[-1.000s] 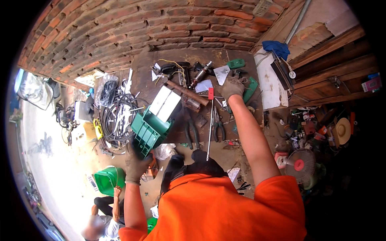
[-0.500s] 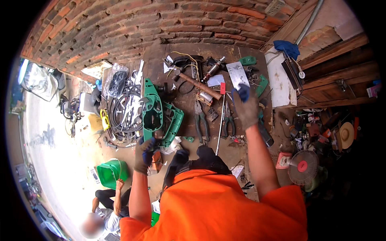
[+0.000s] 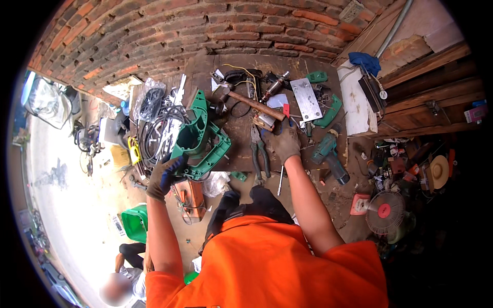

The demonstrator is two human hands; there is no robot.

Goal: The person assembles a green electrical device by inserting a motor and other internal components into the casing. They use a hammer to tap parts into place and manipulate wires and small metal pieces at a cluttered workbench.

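Note:
My left hand (image 3: 163,177), in a grey glove with dark blue fingers, grips the near end of a green plastic tool housing (image 3: 209,163). The housing has a round hollow and a loop-shaped part, and lies tilted on the table's left side. My right hand (image 3: 285,145), gloved too, is closed around a long screwdriver (image 3: 280,182). Its red end shows beyond the fingers and its metal shaft below the hand; the fingertips are partly hidden. Just left of this hand lie black-handled pliers (image 3: 259,154). A hammer (image 3: 254,105) rests beyond it.
A teal cordless drill (image 3: 328,154) and a metal plate (image 3: 306,100) lie to the right. Coiled cables (image 3: 154,149) crowd the left edge. An orange box (image 3: 190,200) stands below the table. At lower left, another person sits by a green bucket (image 3: 134,223); a fan (image 3: 385,211) stands right.
My right hand has moved left and nearer, from beside the metal plate onto the screwdriver, uncovering the drill. My left hand has shifted left, and the green housing has tilted with it.

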